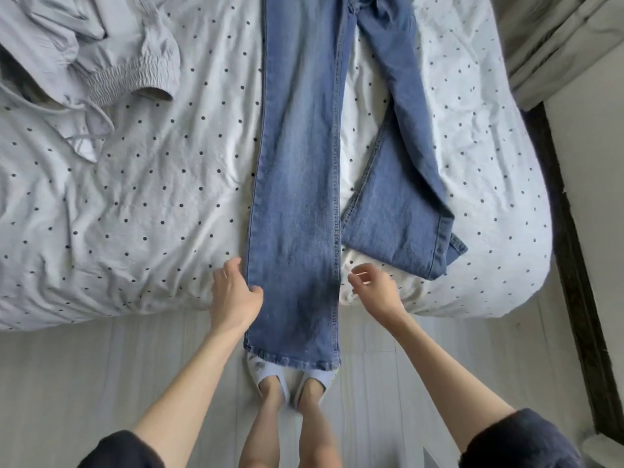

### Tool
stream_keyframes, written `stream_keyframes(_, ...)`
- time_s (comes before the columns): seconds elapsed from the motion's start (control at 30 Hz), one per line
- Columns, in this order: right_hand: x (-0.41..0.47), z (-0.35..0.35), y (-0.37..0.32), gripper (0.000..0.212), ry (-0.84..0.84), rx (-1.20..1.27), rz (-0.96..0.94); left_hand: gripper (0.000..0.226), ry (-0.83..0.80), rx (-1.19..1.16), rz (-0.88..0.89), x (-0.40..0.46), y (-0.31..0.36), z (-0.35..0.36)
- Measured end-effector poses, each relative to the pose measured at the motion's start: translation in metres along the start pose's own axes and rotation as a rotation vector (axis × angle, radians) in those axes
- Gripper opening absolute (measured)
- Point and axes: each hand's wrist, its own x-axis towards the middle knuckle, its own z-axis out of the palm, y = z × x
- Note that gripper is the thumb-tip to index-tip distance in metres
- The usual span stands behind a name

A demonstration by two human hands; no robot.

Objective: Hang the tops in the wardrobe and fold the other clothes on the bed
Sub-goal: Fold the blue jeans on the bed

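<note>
Two hands out over the bed [128, 204] edge. My left hand [233, 292] sits at the left seam of the jeans [297, 163], thumb touching the denim, fingers relaxed and spread, not gripping. My right hand [374, 292] hovers just right of the same leg, fingers loosely curled, holding nothing. Jeans lie lengthwise between my hands, that leg's hem hanging off the bed over my slippers [290, 383]. Other leg bends away beyond my right hand. Grey top [101, 52] crumpled far beyond my left hand.
</note>
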Motion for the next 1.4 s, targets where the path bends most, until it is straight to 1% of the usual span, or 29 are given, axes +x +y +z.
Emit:
stream_keyframes(0.07,0.002,-0.025,0.003,0.021,0.356,0.026,0.013,0.050,0.044,0.010,0.190,-0.003,0.027,0.007)
stream_keyframes(0.1,0.006,-0.040,0.006,0.019,0.497,0.024,0.010,0.047,0.022,0.010,0.285,-0.005,0.042,0.012)
stream_keyframes(0.13,0.011,-0.057,0.011,0.019,0.596,0.011,-0.003,0.044,-0.011,0.014,0.367,-0.006,0.056,0.019)
stream_keyframes(0.17,0.017,-0.072,0.017,0.022,0.652,-0.018,-0.013,0.042,-0.049,0.021,0.425,-0.008,0.068,0.026)
stream_keyframes(0.2,0.024,-0.088,0.024,0.027,0.667,-0.057,-0.001,0.042,-0.091,0.028,0.465,-0.010,0.081,0.034)
stream_keyframes(0.27,0.037,-0.109,0.035,0.036,0.581,-0.157,0.056,0.045,-0.164,0.023,0.497,-0.012,0.099,0.048)
stream_keyframes(0.3,0.043,-0.116,0.039,0.035,0.517,-0.196,0.064,0.047,-0.189,0.024,0.506,-0.013,0.107,0.056)
stream_keyframes(0.33,0.047,-0.116,0.040,0.032,0.460,-0.215,0.040,0.048,-0.200,0.031,0.513,-0.013,0.111,0.061)
stream_keyframes(0.4,0.050,-0.116,0.045,0.031,0.402,-0.175,-0.024,0.046,-0.197,0.086,0.522,-0.014,0.122,0.072)
stream_keyframes(0.47,0.048,-0.115,0.052,0.033,0.333,-0.080,-0.022,0.042,-0.173,0.176,0.497,-0.015,0.131,0.079)
stream_keyframes(0.5,0.047,-0.112,0.055,0.029,0.260,-0.030,-0.003,0.041,-0.153,0.223,0.479,-0.016,0.132,0.080)
stream_keyframes(0.57,0.038,-0.112,0.065,0.019,0.114,0.179,0.065,0.039,-0.119,0.312,0.498,-0.021,0.140,0.084)
stream_keyframes(0.6,0.034,-0.109,0.066,0.022,0.070,0.278,0.085,0.038,-0.124,0.322,0.505,-0.023,0.141,0.085)
stream_keyframes(0.7,0.022,-0.105,0.069,0.033,0.067,0.560,0.069,0.036,-0.198,0.259,0.540,-0.027,0.160,0.092)
stream_keyframes(0.73,0.016,-0.106,0.069,0.031,0.050,0.644,0.058,0.035,-0.219,0.228,0.550,-0.030,0.168,0.098)
stream_keyframes(0.8,0.009,-0.110,0.070,0.020,-0.011,0.725,0.001,0.038,-0.253,0.172,0.517,-0.035,0.185,0.110)
stream_keyframes(0.83,0.006,-0.113,0.070,0.017,-0.029,0.710,-0.040,0.044,-0.265,0.164,0.475,-0.039,0.194,0.117)
stream_keyframes(0.9,0.001,-0.116,0.069,0.021,-0.038,0.589,-0.134,0.058,-0.262,0.186,0.381,-0.045,0.208,0.129)
stream_keyframes(0.93,-0.002,-0.116,0.068,0.022,-0.041,0.531,-0.171,0.058,-0.235,0.207,0.344,-0.049,0.213,0.133)
stream_keyframes(0.97,-0.005,-0.116,0.068,0.019,-0.048,0.492,-0.190,0.053,-0.199,0.214,0.322,-0.051,0.216,0.135)
stream_keyframes(1.0,-0.006,-0.114,0.068,0.013,-0.063,0.463,-0.199,0.043,-0.156,0.206,0.313,-0.051,0.216,0.135)
stream_keyframes(1.07,-0.013,-0.114,0.076,0.011,-0.070,0.418,-0.191,0.022,-0.109,0.107,0.281,-0.049,0.213,0.130)
stream_keyframes(1.1,-0.016,-0.115,0.084,0.013,-0.059,0.412,-0.164,0.021,-0.112,-0.014,0.233,-0.046,0.209,0.125)
stream_keyframes(1.17,-0.025,-0.119,0.102,0.019,0.029,0.426,-0.055,0.028,-0.226,-0.409,0.075,-0.044,0.198,0.110)
stream_keyframes(1.23,-0.036,-0.122,0.120,0.023,0.090,0.383,0.056,0.028,-0.415,-0.764,-0.054,-0.048,0.184,0.097)
stream_keyframes(1.27,-0.044,-0.124,0.124,0.022,0.056,0.324,0.095,0.026,-0.498,-0.838,-0.072,-0.055,0.178,0.091)
stream_keyframes(1.33,-0.054,-0.125,0.126,0.020,-0.125,0.230,0.157,0.027,-0.606,-0.874,-0.063,-0.065,0.172,0.087)
stream_keyframes(1.4,-0.061,-0.127,0.119,0.019,-0.327,0.162,0.208,0.030,-0.635,-0.924,-0.071,-0.072,0.171,0.083)
